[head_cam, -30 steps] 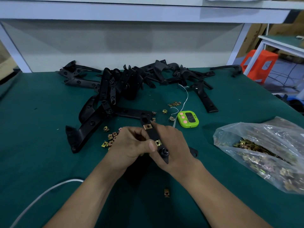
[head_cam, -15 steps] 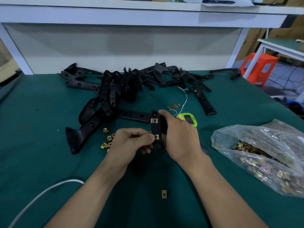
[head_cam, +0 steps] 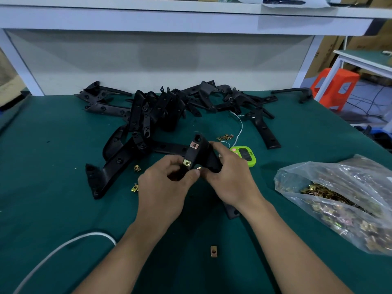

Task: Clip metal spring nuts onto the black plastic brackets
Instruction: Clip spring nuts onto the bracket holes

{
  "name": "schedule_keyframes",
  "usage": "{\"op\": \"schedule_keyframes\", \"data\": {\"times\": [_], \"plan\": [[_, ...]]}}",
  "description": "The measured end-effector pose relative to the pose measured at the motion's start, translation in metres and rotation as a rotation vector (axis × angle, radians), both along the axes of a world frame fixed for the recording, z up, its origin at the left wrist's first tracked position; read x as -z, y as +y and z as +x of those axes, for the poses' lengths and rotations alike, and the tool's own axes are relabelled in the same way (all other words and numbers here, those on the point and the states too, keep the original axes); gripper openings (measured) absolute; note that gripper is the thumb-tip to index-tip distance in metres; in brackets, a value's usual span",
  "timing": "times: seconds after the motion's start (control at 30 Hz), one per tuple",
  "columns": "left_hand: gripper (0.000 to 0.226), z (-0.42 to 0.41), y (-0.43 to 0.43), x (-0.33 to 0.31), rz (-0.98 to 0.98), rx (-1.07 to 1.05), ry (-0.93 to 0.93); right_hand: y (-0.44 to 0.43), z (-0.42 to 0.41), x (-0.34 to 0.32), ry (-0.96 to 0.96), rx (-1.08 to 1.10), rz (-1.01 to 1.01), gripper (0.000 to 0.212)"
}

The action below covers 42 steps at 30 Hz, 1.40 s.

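Head view: a person's left hand (head_cam: pixel 163 187) and right hand (head_cam: pixel 229 179) both grip a black bracket (head_cam: pixel 201 154) held above a green table (head_cam: pixel 53 187). Fingers curl round it, the left at its lower end, the right along its right side. Clipped on its face are an upper nut (head_cam: pixel 194 145) near the top hole and a lower nut (head_cam: pixel 186 162) just above the left thumb. A third nut (head_cam: pixel 198 168) shows between the thumbs; which hand pinches it cannot be told. Behind lies a pile of brackets (head_cam: pixel 161 111). A green timer (head_cam: pixel 244 154) sits just past the right hand, a bag of nuts (head_cam: pixel 339 198) at right, a loose nut (head_cam: pixel 213 251) between the forearms.
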State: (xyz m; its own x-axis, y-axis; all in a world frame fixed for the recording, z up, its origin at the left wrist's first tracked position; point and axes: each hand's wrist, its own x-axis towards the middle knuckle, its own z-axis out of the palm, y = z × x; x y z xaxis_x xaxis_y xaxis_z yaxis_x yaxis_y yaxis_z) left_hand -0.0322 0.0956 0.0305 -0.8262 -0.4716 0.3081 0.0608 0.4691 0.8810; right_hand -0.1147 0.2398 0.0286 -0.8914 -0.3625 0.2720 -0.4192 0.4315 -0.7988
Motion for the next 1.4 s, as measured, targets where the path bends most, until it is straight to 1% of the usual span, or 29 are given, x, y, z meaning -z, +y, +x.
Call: {"op": "schedule_keyframes", "data": {"times": [0.1,0.17,0.27,0.37,0.47,0.53,0.63,0.73,0.83,0.9,1.03,1.1,1.17,1.23,1.27,1.33,1.4], "plan": [[0.013,0.0,-0.003,0.001,0.013,0.01,0.021,-0.004,0.003,-0.001,0.008,-0.017,-0.038,0.045],[0.014,0.001,-0.006,0.0,0.041,0.005,0.028,-0.005,0.005,0.0,0.002,-0.031,-0.071,0.043],[0.026,0.003,-0.007,-0.003,0.062,0.012,0.031,-0.005,0.005,-0.001,-0.008,-0.034,-0.088,0.043],[0.045,0.005,-0.004,-0.005,-0.003,0.069,0.04,-0.005,0.005,0.0,-0.041,-0.079,-0.076,0.045],[0.048,0.004,-0.004,-0.001,-0.048,0.045,0.064,-0.008,0.006,0.002,-0.057,-0.139,-0.074,0.043],[0.048,0.003,-0.005,0.0,-0.031,0.027,0.076,-0.009,0.008,0.002,-0.029,-0.172,-0.048,0.047],[0.057,0.004,-0.008,-0.002,-0.016,0.037,0.073,-0.012,0.009,0.003,-0.032,-0.195,-0.042,0.048],[0.048,0.002,-0.01,-0.004,-0.007,0.009,0.062,-0.015,0.012,0.006,-0.071,-0.187,-0.047,0.047],[0.051,0.002,-0.011,-0.001,0.006,0.013,0.087,-0.016,0.015,0.002,-0.075,-0.194,0.01,0.046],[0.049,0.001,-0.011,-0.001,0.064,0.019,0.098,-0.013,0.015,-0.006,-0.096,-0.208,0.027,0.047],[0.041,-0.01,-0.013,-0.011,0.226,-0.069,0.152,-0.004,0.017,-0.027,-0.247,-0.192,-0.022,0.053],[0.029,-0.016,-0.014,-0.018,0.353,-0.106,0.201,0.003,0.021,-0.03,-0.342,-0.167,-0.113,0.051],[0.021,-0.023,-0.009,-0.025,0.441,-0.102,0.205,0.016,0.026,-0.033,-0.405,-0.132,-0.16,0.041],[0.017,-0.033,0.003,-0.034,0.515,-0.059,0.175,0.035,0.03,-0.04,-0.394,-0.06,-0.183,0.029],[0.019,-0.04,0.012,-0.039,0.55,-0.029,0.144,0.047,0.031,-0.044,-0.384,-0.009,-0.203,0.029],[0.029,-0.052,0.037,-0.049,0.604,0.059,0.065,0.078,0.034,-0.055,-0.372,0.1,-0.304,0.029],[0.026,-0.062,0.069,-0.059,0.637,0.185,-0.012,0.115,0.038,-0.065,-0.334,0.226,-0.404,0.028]]}}
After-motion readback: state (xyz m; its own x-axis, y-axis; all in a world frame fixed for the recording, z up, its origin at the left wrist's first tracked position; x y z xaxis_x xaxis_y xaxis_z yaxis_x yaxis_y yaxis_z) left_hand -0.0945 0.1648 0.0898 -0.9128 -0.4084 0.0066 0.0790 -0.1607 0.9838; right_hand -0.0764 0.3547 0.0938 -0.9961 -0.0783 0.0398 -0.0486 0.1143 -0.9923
